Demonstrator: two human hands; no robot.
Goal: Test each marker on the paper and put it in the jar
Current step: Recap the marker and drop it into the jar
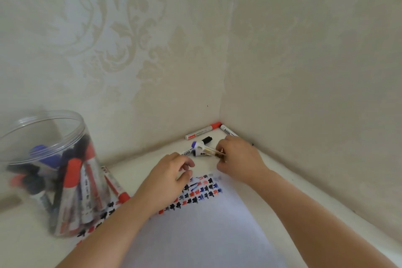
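A clear plastic jar (pixel 26 137) at the left holds several red, blue and black markers. White paper (pixel 195 224) lies in front of me, its far edge covered with rows of small red, blue and black test marks. My right hand (pixel 239 159) is shut on a marker (pixel 206 152) with a blue cap, lifting it from a small pile near the wall corner. My left hand (pixel 171 176) hovers over the paper's marked edge, fingers loosely curled and apart, holding nothing.
A red-capped marker (pixel 202 131), a black-capped marker (pixel 205 139) and another marker (pixel 227 130) lie in the corner where the two patterned walls meet. A red marker (pixel 115 187) lies beside the jar. The table is white.
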